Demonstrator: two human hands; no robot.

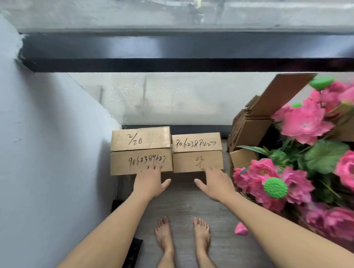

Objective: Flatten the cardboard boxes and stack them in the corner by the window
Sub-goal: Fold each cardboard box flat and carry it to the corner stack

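the corner is formed by a grey wall (39, 141) on the left and a floor-level window (170, 97) ahead, above a wood-grain floor (186, 205). two cardboard boxes sit side by side in this corner, touching: the left box (140, 151) against the wall, the right box (197, 152) just beside it. both bear handwritten numbers and both appear to have their top flaps closed; neither is flattened. the person stands barefoot facing them, arms extended downward. the left hand (151, 181) rests its straight fingers on the near top edge of the left box, grip open, holding nothing. the right hand (214, 183) touches the near edge of the right box, fingers spread, grip likewise open. to the right stand a bundle of folded cardboard (251, 128) and pink artificial flowers (302, 123). judged step: taking hold of a box for flattening. the next move probably calls for curling the fingers under one flap seam, lifting it open, then collapsing the walls.
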